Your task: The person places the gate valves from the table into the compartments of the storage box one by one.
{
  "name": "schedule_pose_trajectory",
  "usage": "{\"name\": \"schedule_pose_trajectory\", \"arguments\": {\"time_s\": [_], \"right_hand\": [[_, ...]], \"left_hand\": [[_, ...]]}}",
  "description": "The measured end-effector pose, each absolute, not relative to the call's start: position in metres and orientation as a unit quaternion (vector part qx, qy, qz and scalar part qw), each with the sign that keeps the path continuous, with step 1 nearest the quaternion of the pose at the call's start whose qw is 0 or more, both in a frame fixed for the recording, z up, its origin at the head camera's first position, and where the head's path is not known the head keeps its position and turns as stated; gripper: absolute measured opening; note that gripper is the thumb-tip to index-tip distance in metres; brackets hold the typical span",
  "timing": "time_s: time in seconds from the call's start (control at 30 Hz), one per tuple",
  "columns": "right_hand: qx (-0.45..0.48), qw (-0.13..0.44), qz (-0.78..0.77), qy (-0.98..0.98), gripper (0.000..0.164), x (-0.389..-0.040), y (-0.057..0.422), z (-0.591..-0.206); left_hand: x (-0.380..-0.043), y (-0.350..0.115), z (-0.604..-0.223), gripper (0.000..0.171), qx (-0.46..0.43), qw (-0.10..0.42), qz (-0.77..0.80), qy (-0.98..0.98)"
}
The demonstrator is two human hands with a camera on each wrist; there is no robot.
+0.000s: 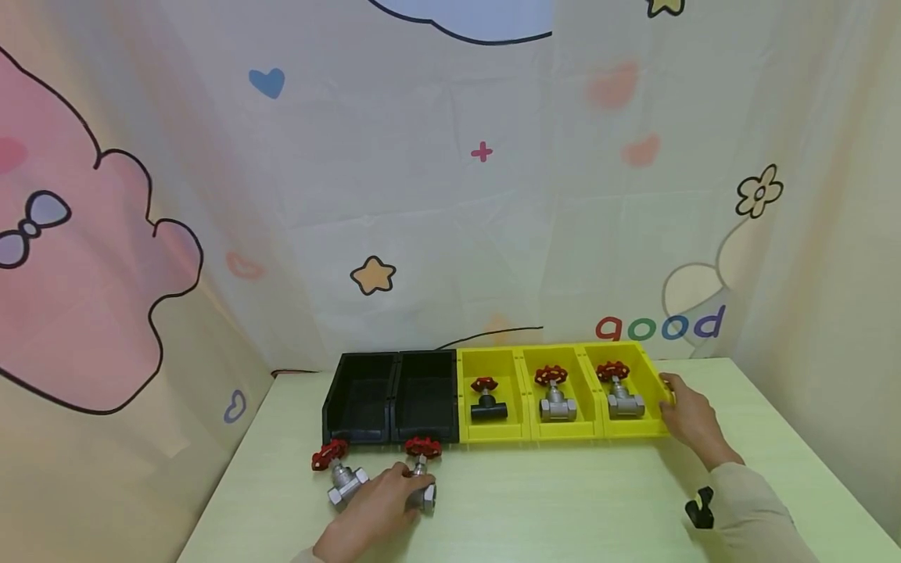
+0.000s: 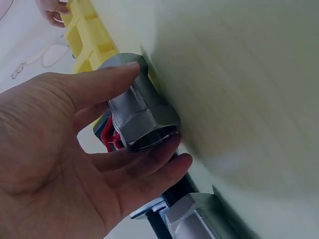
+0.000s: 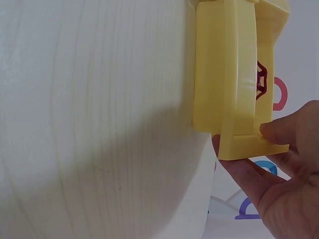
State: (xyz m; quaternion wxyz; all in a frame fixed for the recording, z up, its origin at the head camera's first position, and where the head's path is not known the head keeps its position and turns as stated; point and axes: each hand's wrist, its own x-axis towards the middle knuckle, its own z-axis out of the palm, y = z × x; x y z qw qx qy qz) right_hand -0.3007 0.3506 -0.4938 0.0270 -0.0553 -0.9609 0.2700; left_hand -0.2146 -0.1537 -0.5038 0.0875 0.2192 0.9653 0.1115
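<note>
1. Red-wheeled valve [image 2: 139, 99], grey-bodied, sat in the grasp of the left hand [image 1: 380, 502], thumb on one side and fingers curled round the other, as I watched from my remote post. Its place was just in front of the inner black bin [image 1: 425, 432]; whether it bore on the table [image 1: 549, 508], I could not tell.

2. Right hand [image 1: 693, 418] pinched the side edge of the outermost yellow bin [image 1: 636, 428], thumb inside and fingers outside, with another valve [image 1: 625, 403] standing in that bin.

3. Second loose valve [image 1: 345, 483] lay tilted just left of the grasping hand.

4. Step in hand, by my judgement: securing the valve while the bin was steadied.

5. Next move, as I read it, called for a firm hold and a lift clear of the loose neighbour.
</note>
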Motion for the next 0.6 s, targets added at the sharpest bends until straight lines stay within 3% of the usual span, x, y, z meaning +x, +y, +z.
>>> {"name": "schedule_pose_trajectory", "arguments": {"time_s": [0.6], "right_hand": [[-0.053,0.029,0.272,-0.96,0.056,-0.3016,0.3511,-0.4963]], "left_hand": [[-0.2183,-0.1506,-0.5128,0.048,0.222,0.083,0.119,0.964]]}}
